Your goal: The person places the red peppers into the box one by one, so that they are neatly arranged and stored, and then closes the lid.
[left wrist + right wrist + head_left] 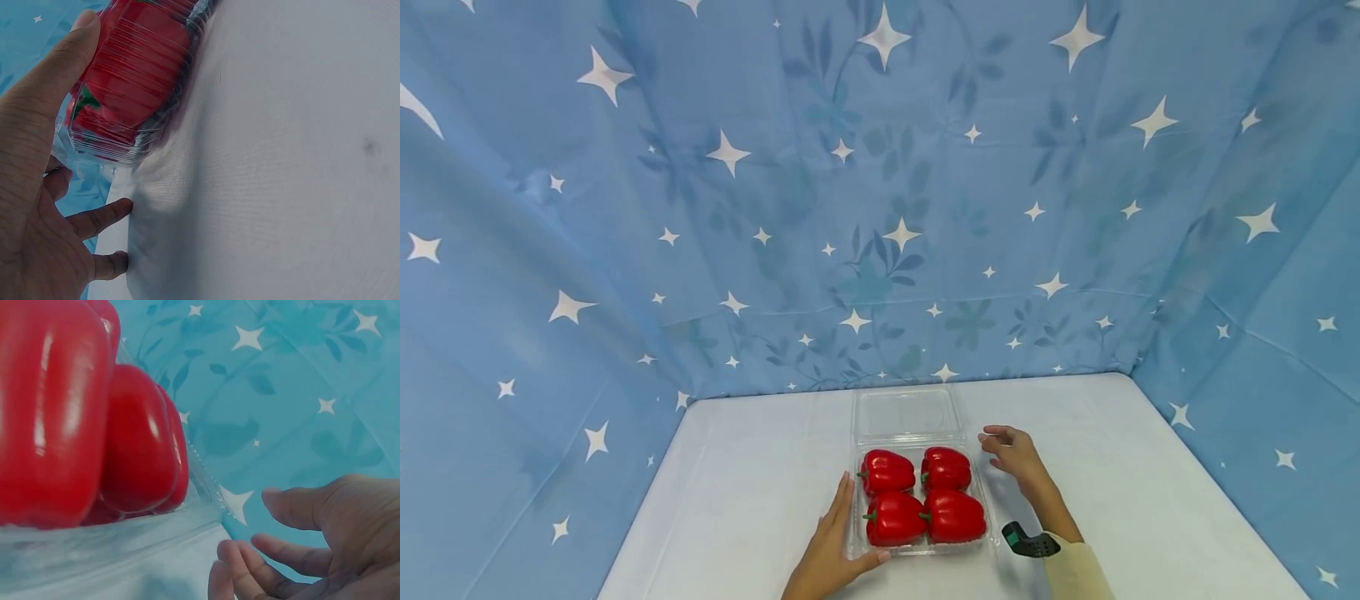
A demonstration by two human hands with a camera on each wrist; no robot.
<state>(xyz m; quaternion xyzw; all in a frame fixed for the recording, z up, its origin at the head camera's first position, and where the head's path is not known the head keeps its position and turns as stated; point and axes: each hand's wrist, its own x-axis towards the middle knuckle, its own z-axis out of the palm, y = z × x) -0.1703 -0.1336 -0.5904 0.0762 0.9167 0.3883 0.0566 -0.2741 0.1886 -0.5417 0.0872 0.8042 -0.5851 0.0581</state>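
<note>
Several red bell peppers with green stems sit in two rows inside a clear plastic clamshell box. Its hinged lid lies folded back, away from the person. My left hand is at the box's left side, fingers extended along the wall and thumb by the near left corner. In the left wrist view, the thumb rests against the box and the other fingers are spread. To the right of the box, my right hand hovers apart from it, fingers loosely bent and holding nothing.
A white cloth covers the table. Blue curtains with white stars and leaf patterns hang behind it and at both sides. A dark band is worn on the right wrist, beside a pale yellow sleeve.
</note>
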